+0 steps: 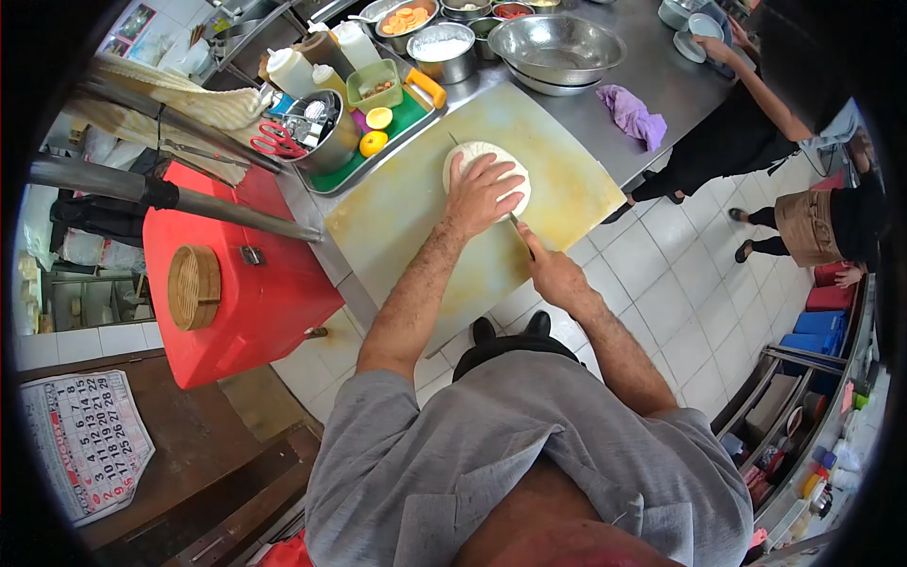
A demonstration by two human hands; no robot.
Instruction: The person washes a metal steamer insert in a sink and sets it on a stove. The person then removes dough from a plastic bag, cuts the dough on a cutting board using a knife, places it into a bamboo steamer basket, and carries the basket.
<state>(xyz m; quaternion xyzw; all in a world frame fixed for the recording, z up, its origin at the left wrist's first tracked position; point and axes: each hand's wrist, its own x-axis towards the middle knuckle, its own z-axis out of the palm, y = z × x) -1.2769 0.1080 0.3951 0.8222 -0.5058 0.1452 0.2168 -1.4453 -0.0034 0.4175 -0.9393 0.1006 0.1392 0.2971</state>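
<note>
My left hand (480, 192) lies flat on a round white flatbread (475, 154) that rests on a pale yellow cutting board (397, 217). My right hand (553, 272) grips the handle of a knife (515, 223). Its blade runs under my left hand into the side of the flatbread. Most of the blade is hidden by my hand and the bread.
A green tray (406, 115) with lemon halves, a small green tub and bottles stands behind the board, next to a pot with red scissors (277, 140). Steel bowls (556, 47) and a purple cloth (633, 113) lie on the counter. A red cooler (236, 274) stands left. Two people stand at right.
</note>
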